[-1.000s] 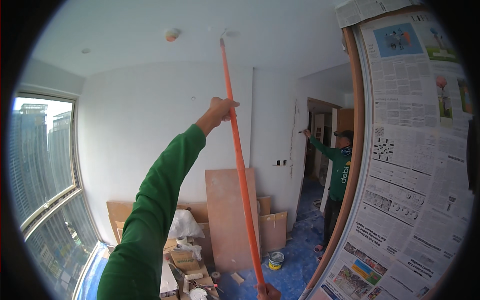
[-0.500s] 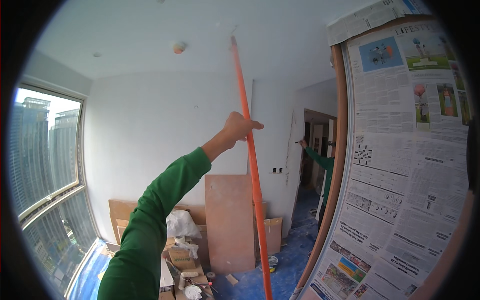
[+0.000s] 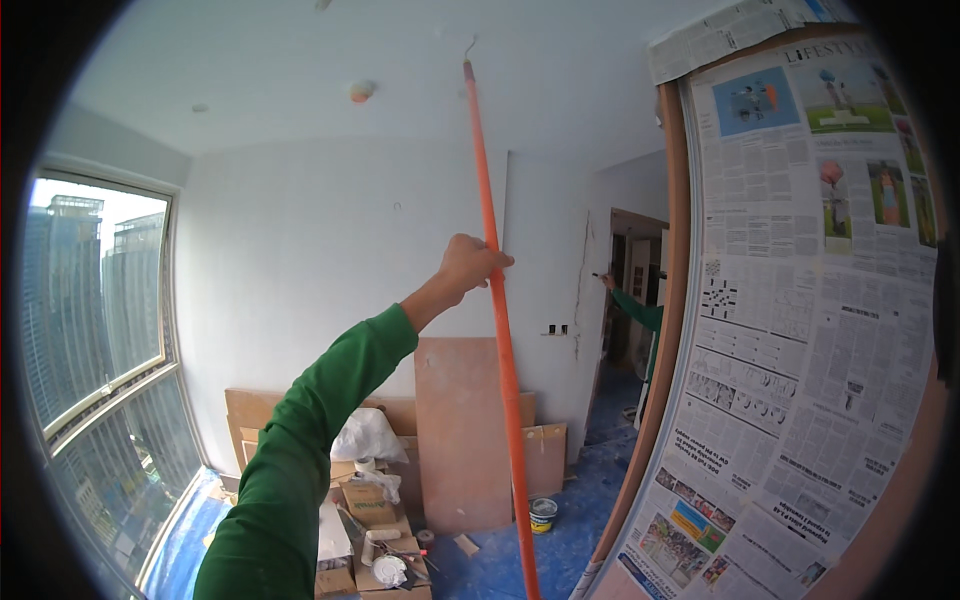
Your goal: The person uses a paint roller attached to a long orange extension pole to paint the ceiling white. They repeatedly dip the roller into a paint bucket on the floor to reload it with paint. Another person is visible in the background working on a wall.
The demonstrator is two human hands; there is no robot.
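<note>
My left hand (image 3: 475,262), at the end of a green sleeve, grips a long orange extension pole (image 3: 508,400) at about middle height in the picture. The pole slants up toward the white ceiling (image 3: 560,70), where a thin wire roller frame (image 3: 471,47) tops it; whether it touches the ceiling and what is on it I cannot make out. Below, the pole runs out past the lower edge. My right hand is outside the picture.
A newspaper-covered panel (image 3: 780,380) stands at right. A co-worker's green-sleeved arm (image 3: 630,305) reaches to the wall beside a doorway. Wooden boards (image 3: 460,430), a bucket (image 3: 542,520) and cluttered cardboard (image 3: 370,500) lie ahead on blue sheeting (image 3: 480,570). A tall window (image 3: 105,300) is at left.
My left hand and the pole have shifted right in the picture, the hand also lower. My right hand has dropped out of view. The co-worker is now mostly hidden behind the panel.
</note>
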